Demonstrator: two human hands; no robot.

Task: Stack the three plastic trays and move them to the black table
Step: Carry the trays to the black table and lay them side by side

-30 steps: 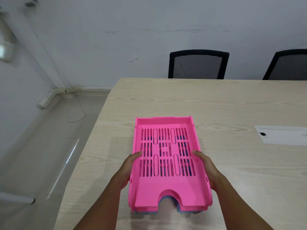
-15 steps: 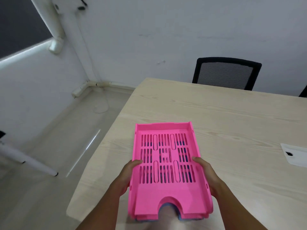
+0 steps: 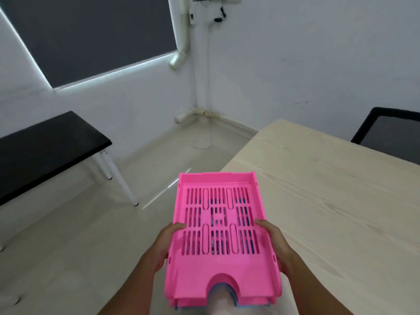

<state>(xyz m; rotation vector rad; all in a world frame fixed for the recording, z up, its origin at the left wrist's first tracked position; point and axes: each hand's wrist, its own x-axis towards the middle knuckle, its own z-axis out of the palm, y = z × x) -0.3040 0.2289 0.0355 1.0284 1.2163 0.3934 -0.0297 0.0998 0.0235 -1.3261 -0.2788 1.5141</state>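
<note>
Top tray [image 3: 221, 246]: bright pink plastic, base patterned with rows of narrow vertical slots and four longer rounded slots around a small square-cut centre motif. Lower tray [image 3: 235, 296]: blue, visible only as a thin edge at the front cutout and through the slots. Black bench [image 3: 45, 151]: matte black top, white legs. Wooden bench [image 3: 329, 201]: pale beige with faint wood grain. Chair [image 3: 391, 135]: black frame, dark grey mesh back. Walls: white. Floor: glossy cream. Window blind [image 3: 91, 35]: dark grey.
</note>
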